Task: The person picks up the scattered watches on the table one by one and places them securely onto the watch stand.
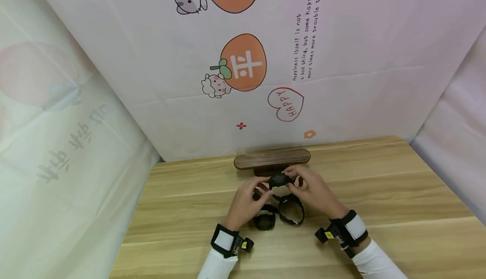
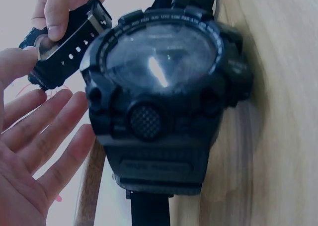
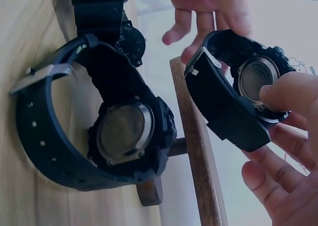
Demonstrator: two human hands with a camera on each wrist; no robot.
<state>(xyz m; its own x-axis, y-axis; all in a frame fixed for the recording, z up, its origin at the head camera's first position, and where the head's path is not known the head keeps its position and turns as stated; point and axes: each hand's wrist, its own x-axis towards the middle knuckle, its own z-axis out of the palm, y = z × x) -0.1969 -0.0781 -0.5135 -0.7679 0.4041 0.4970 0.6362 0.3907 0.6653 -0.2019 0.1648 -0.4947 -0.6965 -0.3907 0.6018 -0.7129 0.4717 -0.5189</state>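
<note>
A black wristwatch (image 1: pixel 279 180) is held up between both hands, in front of a dark wooden stand. On its left side, my left hand (image 1: pixel 246 203) pinches the strap between thumb and index finger; the other fingers spread loosely (image 2: pixel 47 146). My right hand (image 1: pixel 314 191) grips the right side, its thumb lying on the round metal case back (image 3: pixel 258 79). The buckled strap (image 3: pixel 223 102) forms a loop. Below the hands, a second black watch (image 1: pixel 264 220) and a third one (image 1: pixel 291 210) rest on the table, the latter standing on its side.
The wooden stand (image 1: pixel 271 159) has a long rounded bar on top and sits at the table's back edge. Another watch (image 3: pixel 132 44) shows behind the nearer ones. White printed cloth (image 1: pixel 182 118) rises behind the wood-grain table (image 1: pixel 182 220).
</note>
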